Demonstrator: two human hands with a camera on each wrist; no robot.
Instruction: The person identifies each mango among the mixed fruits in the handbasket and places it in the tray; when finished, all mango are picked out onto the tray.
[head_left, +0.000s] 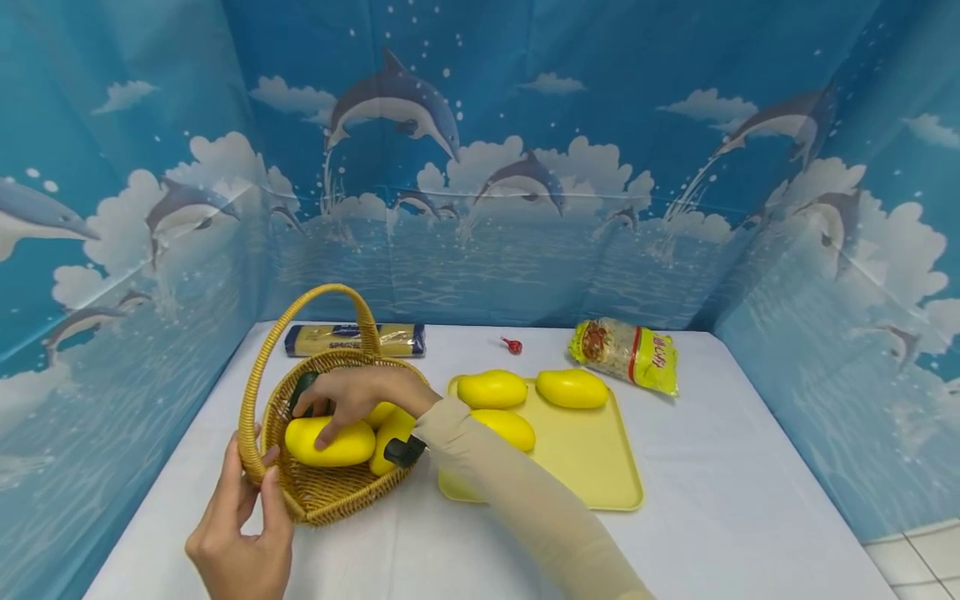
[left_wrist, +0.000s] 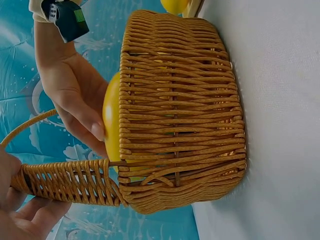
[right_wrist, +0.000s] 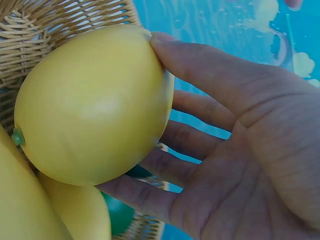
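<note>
A wicker basket (head_left: pixel 330 504) stands at the left of the table. My left hand (head_left: pixel 243 533) grips the base of its arched handle (left_wrist: pixel 70 182), thumb and fingers on either side. Inside the basket, my right hand (head_left: pixel 360 393) holds a yellow mango (right_wrist: pixel 95 105), its thumb on one end and the fingers along the far side. More yellow mangoes (head_left: pixel 397 429) lie against it in the basket. Something dark green (head_left: pixel 303 390) shows beside the right hand, mostly hidden; its kind I cannot tell.
Right of the basket lies a yellow tray (head_left: pixel 592 475) with three mangoes (head_left: pixel 572 389), one partly behind the right sleeve. A spaghetti packet (head_left: pixel 322 341) lies behind the basket. Farther back are a small red wrapped candy (head_left: pixel 513 346) and a yellow-and-clear food bag (head_left: pixel 626 354).
</note>
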